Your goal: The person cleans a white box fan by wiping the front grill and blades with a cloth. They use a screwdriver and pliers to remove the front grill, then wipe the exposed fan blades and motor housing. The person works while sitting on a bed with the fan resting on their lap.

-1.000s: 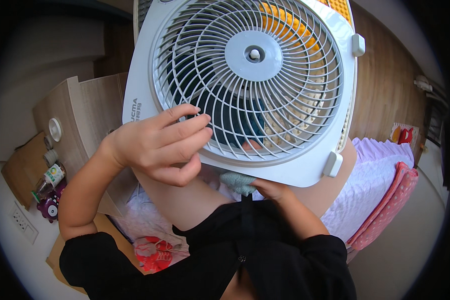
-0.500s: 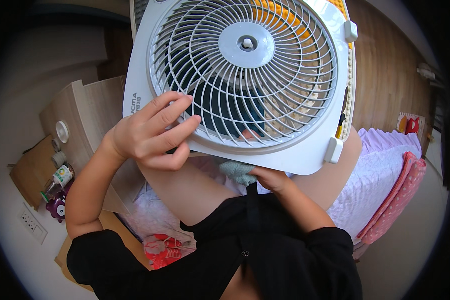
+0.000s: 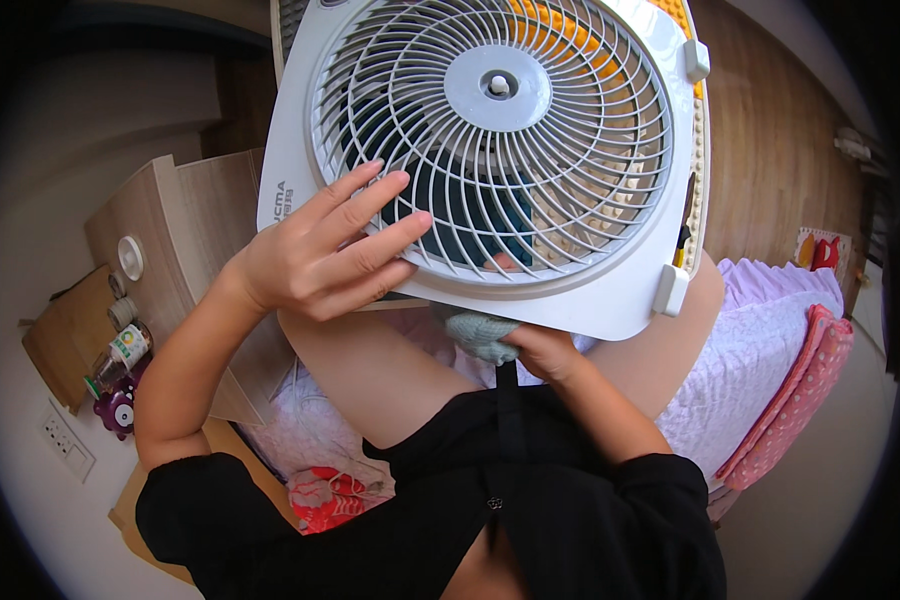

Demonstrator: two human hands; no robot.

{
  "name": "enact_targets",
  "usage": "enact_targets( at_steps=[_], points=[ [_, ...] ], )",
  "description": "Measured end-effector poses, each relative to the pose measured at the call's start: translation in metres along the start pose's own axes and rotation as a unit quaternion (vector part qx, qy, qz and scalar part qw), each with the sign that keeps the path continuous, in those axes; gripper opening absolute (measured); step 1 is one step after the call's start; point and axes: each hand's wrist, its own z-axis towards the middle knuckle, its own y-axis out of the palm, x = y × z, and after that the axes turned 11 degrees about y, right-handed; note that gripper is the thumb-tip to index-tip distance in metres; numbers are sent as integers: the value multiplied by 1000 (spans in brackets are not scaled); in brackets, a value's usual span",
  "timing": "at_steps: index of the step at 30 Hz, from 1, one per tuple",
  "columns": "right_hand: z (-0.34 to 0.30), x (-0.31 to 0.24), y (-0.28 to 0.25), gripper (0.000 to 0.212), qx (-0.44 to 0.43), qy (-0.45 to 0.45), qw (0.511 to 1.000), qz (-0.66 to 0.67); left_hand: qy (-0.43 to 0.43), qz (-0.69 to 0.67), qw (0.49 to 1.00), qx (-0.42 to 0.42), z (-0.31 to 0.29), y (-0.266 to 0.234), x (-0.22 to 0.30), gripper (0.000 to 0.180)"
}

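A white square fan cover (image 3: 610,315) with a round spiral grille tilts over my lap. My left hand (image 3: 320,250) grips its near left edge, with several fingers spread over the grille bars and the thumb hidden. Below the near edge, my right hand (image 3: 542,350) is closed on a grey-green cloth (image 3: 480,337). A fingertip of that hand shows through the grille, behind the bars. The rest of the right hand's fingers are hidden by the cover and the cloth.
Behind the cover lies a studded building board (image 3: 703,150) with orange and cream parts. A wooden cabinet (image 3: 185,240) stands at left, near a jar (image 3: 120,350) and a purple toy (image 3: 116,410). A folded pink dotted cloth (image 3: 785,400) lies at right on the white bedding (image 3: 730,350).
The fan cover has shifted slightly right and upward at its left side, together with my left hand. My left fingers reach further over the grille. My right hand and the cloth have moved slightly.
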Motion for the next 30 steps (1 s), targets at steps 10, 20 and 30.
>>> enact_targets(
  at_steps=[10,20,30],
  points=[
    [-51,-21,25,22,-23,112,986,-119,-65,57,991,104,-10,9,-3,30],
    [-65,-71,93,49,161,-211,773,-577,-112,140,981,68,-20,22,8,31],
    [-43,-60,89,40,-6,-147,827,-542,-174,114,964,166,-38,51,19,38]
  ],
)
